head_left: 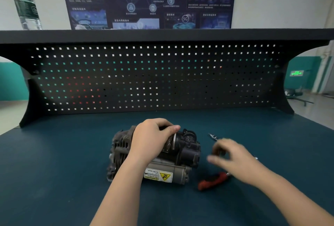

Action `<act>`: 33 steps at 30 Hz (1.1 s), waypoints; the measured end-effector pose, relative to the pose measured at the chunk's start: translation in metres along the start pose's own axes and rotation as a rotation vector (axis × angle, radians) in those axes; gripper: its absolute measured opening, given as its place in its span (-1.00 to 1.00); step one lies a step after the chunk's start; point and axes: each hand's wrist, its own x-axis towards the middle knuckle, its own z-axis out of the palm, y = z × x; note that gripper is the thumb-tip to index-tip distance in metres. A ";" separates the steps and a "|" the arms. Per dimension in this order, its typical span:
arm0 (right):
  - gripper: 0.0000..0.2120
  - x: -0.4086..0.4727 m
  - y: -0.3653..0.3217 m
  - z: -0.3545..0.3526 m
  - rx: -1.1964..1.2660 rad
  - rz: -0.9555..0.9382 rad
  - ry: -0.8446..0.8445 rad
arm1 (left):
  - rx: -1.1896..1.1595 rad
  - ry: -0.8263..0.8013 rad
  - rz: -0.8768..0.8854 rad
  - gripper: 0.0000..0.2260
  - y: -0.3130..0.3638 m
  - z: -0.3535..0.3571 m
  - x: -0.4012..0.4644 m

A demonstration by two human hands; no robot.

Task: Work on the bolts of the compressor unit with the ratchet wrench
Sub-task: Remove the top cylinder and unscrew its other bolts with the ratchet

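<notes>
Pressing down on the compressor unit (155, 155) with our left hand (153, 140), fingers curled over its top, grip closed on the housing; unit sits mid-table (72, 162), yellow warning label on its near side; our right hand (233, 157) is blurred just right of the unit, fingers loosely spread, holding nothing we can make out; ratchet wrench (214, 180) lies on the table under that hand, red handle near-left; water bottle (25, 3) on the shelf, far left.
</notes>
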 end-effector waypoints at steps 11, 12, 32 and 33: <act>-0.72 0.034 -0.098 0.008 0.174 0.282 -0.008 | -0.015 0.017 -0.010 -0.78 0.004 0.003 0.001; -0.74 0.035 -0.097 0.007 0.200 0.287 -0.025 | -0.003 0.025 -0.010 -0.78 0.004 0.004 0.001; -0.66 0.132 0.074 0.059 -0.886 0.352 -0.323 | 0.071 -0.226 0.073 -0.62 -0.012 -0.022 0.006; -0.68 0.129 0.076 0.059 -0.889 0.341 -0.322 | 0.084 -0.237 0.063 -0.62 -0.011 -0.023 0.005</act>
